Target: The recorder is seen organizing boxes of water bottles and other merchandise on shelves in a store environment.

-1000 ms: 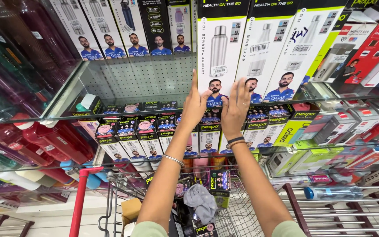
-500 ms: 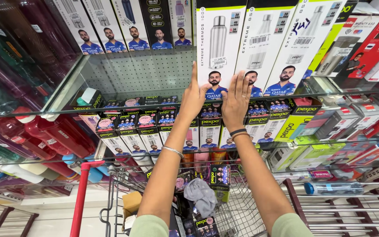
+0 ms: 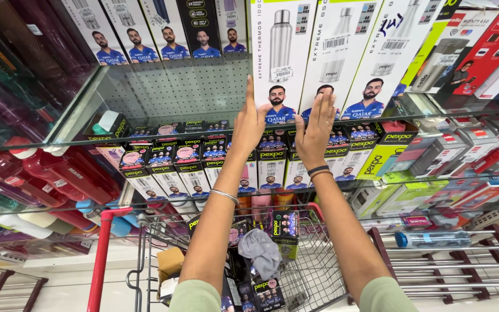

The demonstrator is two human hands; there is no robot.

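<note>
Both arms up, reaching to the glass shelf (image 3: 145,124) above eye line.

Left hand (image 3: 250,124): flat, fingers straight and together, pointing up. Its edge lies against the left side of a tall white flask box (image 3: 281,58) standing on the shelf. Not clenched, nothing clasped; it only presses the cardboard.

Right hand (image 3: 314,132): also spread flat, palm forward, fingertips on the lower front of the next white box (image 3: 339,55), near the seam between the two. Dark band and a thin bangle on that wrist; nothing held.

The flask box stands on end, long axis vertical, leaning slightly back with its neighbours. It lies straight ahead of and above both palms, between them. Left hand is nearer its free side; right hand sits at its other edge. I judge the box bracketed, not yet gripped: no finger wraps round a corner that I can see.

To the left of the box, shelf is bare down to the perforated back panel. Right of it, more white boxes, then a green one and red ones (image 3: 480,46).

Shelf below: rows of small dark boxes (image 3: 168,164) with green bands. Far left: red and maroon bottles (image 3: 47,173).

Under my arms: cart (image 3: 319,271) with red handle, holding small dark boxes, a grey cloth (image 3: 261,251), a brown carton (image 3: 170,261).
</note>
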